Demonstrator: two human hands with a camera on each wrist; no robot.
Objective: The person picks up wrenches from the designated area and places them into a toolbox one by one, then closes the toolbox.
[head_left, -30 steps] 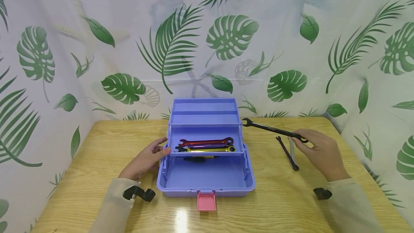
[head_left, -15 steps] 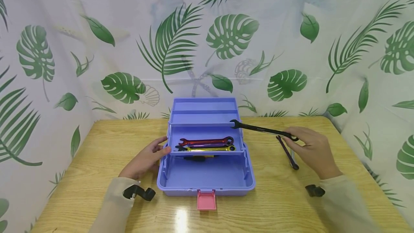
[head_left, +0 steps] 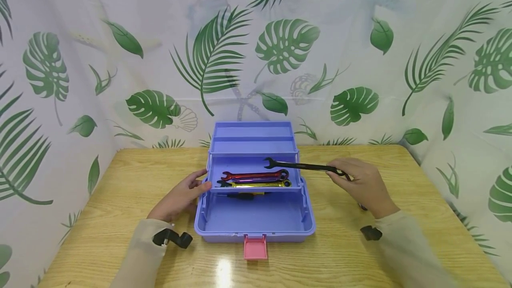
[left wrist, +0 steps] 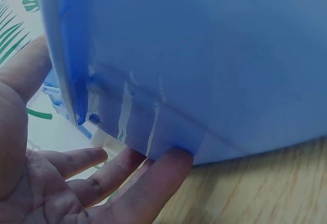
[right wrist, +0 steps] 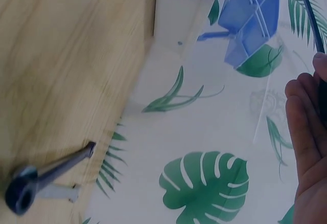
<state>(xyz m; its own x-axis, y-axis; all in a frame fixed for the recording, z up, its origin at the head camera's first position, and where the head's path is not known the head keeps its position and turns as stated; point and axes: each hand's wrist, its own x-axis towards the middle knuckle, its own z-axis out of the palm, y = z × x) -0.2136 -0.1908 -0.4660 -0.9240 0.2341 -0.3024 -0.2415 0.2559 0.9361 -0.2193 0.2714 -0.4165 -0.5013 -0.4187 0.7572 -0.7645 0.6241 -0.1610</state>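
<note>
The right grip [head_left: 364, 183] pinches the ring end of a black combination wrench [head_left: 306, 166]; its arm reaches in from the low right, back of the hand up. The left grip [head_left: 178, 198] is loose, fingers touching the side of the open blue toolbox [head_left: 280, 237]. That sits on the wooden surface [head_left: 132, 181]. Its tray [head_left: 232, 163] holds a red wrench [head_left: 254, 176] and a yellow wrench [head_left: 260, 185], below the black one's tip.

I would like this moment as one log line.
right hand: holds black wrench; left hand: touches toolbox; tray: red wrench, yellow wrench
</note>
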